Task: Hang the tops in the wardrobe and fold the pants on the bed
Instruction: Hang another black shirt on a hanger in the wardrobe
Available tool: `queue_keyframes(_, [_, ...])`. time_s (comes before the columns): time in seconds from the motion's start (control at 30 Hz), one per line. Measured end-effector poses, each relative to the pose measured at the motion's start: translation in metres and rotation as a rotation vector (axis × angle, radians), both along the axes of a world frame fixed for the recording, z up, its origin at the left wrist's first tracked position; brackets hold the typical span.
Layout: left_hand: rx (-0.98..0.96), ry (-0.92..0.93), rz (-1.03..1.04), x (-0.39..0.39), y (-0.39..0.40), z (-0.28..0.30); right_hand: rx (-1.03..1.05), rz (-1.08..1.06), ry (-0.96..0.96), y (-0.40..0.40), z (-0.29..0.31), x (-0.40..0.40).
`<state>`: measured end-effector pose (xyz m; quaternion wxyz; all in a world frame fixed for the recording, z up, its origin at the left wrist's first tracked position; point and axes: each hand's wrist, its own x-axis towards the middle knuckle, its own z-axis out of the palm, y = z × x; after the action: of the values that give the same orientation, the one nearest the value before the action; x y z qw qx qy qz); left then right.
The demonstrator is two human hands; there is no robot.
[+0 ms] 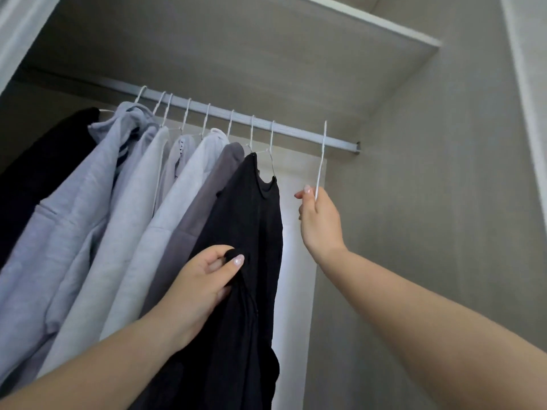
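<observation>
A white rail point(299, 130) runs across the wardrobe under a shelf. Several tops hang from it on white wire hangers: black at the far left, then pale blue, white and grey ones point(97, 208). The rightmost garment is a black top point(251, 220) on its hanger. My left hand point(204, 288) pinches a fold of this black top at mid-height. To its right, an empty white hanger point(322, 161) is hooked on the rail, and my right hand point(318, 220) grips its lower end. No pants or bed are in sight.
The wardrobe's grey side wall point(429, 232) stands close on the right, where the rail ends in a bracket point(357, 147). A shelf point(370, 22) spans overhead. A white panel point(299, 261) hangs behind the black top. The rail is bare between the empty hanger and the bracket.
</observation>
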<state>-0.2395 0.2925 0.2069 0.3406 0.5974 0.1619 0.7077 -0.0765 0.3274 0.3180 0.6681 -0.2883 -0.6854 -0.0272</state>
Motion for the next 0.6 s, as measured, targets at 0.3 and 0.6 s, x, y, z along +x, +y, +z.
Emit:
queue_keyframes(0.3, [-0.079,0.228,0.465,0.047,-0.075,-0.044,-0.139,0.296,-0.040,-0.110,-0.117,0.089])
queue_keyframes(0.6, [-0.172,0.427,0.758,0.084,-0.171,-0.104,-0.147,0.571,0.017,-0.233,-0.188,0.202])
